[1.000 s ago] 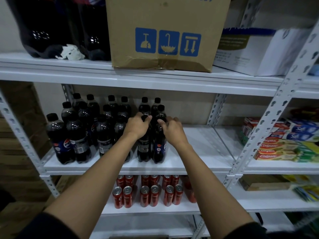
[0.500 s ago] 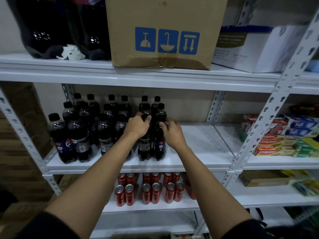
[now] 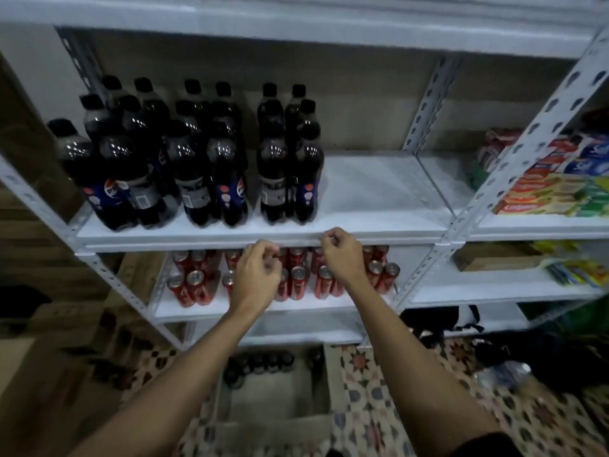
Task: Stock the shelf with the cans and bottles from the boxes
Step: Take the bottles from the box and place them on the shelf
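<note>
- Both our hands hang in front of the shelf [image 3: 379,230] edge, holding nothing: left hand [image 3: 256,275] w/ fingers loosely curled, right hand [image 3: 342,255] likewise, fingertips up near the shelf lip.
- Dark soda bottles [image 3: 204,166] stand upright on the mid shelf, filling its left part; the right part is bare board.
- Red cans [image 3: 298,282] stand in rows on the shelf below, just behind our hands.
- The box [image 3: 280,420] sits on the floor, straight below & between our forearms; more bottles [image 3: 257,364] stand upright in its far end, caps up, blurred.
- Key relation, as we judge it: next stock lies down and toward us, long axes vertical, so we reach down onto the caps. Left hand looks slightly nearer that cluster.
- Free slot is up & right of the last bottle pair [image 3: 288,179].
</note>
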